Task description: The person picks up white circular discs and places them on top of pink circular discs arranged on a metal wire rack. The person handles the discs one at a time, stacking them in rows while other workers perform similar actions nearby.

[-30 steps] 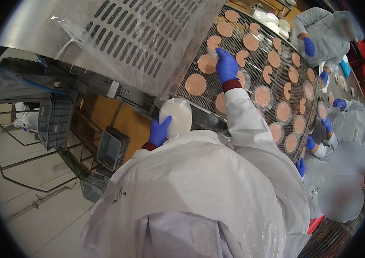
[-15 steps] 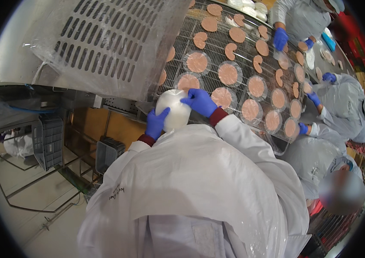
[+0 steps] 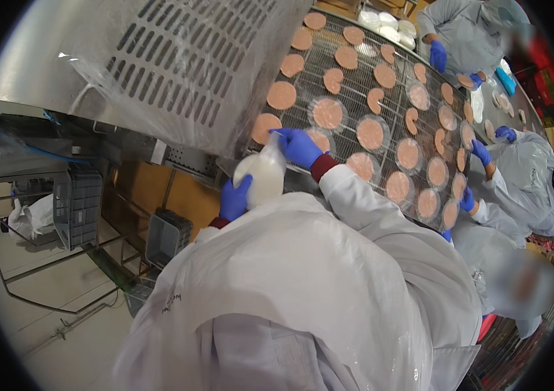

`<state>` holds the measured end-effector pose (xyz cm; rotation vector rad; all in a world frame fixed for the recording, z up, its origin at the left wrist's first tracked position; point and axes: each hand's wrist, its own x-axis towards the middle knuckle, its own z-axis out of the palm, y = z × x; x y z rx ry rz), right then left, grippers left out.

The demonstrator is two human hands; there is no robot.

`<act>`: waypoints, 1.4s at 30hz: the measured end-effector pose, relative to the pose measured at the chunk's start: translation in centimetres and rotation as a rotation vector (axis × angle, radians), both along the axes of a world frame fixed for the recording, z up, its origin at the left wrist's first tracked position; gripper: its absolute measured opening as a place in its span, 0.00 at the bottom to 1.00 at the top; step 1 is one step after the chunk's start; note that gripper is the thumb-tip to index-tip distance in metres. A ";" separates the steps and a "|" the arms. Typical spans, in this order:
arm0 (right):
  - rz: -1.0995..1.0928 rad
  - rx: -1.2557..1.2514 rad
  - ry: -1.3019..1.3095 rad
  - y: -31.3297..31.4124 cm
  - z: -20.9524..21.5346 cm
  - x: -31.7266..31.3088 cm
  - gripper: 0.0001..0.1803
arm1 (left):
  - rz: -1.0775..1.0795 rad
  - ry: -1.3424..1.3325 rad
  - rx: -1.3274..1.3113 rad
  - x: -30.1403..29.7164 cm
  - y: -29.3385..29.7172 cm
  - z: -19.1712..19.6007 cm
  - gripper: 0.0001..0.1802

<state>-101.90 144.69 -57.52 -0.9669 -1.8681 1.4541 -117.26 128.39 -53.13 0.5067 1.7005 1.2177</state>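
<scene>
Far off to the left of both hands sits a grey crate (image 3: 76, 205) on a metal frame, with a second grey bin (image 3: 167, 236) closer in, just below the left hand. The left hand (image 3: 234, 199), blue-gloved, is curled under and against the side of a white stack of round sheets (image 3: 260, 177), cupping it from the left. The stack hangs in the air between the two hands, right at the near edge of the wire conveyor belt (image 3: 355, 104). Above the hands, a perforated metal hood wrapped in clear plastic film (image 3: 179, 72) covers the left end of the belt.

The right hand (image 3: 299, 146) is pinched on the top of the stack, fingers closed on what looks like the upper sheet, though the grip itself is too small to read for sure. My read: a sheet is being peeled off the stack, ready for a patty.

Right of that hand, pink round patties (image 3: 370, 133) lie in rows on the belt, several already on clear round sheets. The next move would call for a clean separation of one sheet and a short reach to the nearest bare patty (image 3: 281, 95).

Further right, co-workers' blue-gloved hands (image 3: 482, 153) work the far side of the belt.
</scene>
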 end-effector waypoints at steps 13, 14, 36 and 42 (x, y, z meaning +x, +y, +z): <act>0.217 0.091 -0.524 5.0 -1.1 -4.1 0.20 | 0.069 0.068 -0.091 -3.4 -0.7 -4.6 0.20; 0.217 0.143 -0.508 3.1 -1.4 -3.0 0.20 | 0.042 0.039 -0.099 -3.6 -0.4 -4.7 0.20; 0.121 -0.077 -0.380 6.7 -2.9 -3.6 0.13 | -0.018 0.039 -0.089 -6.6 2.6 -6.4 0.19; -0.386 0.772 -0.149 14.1 -9.7 -9.9 0.15 | 0.005 0.076 -0.145 -8.0 2.4 -6.5 0.19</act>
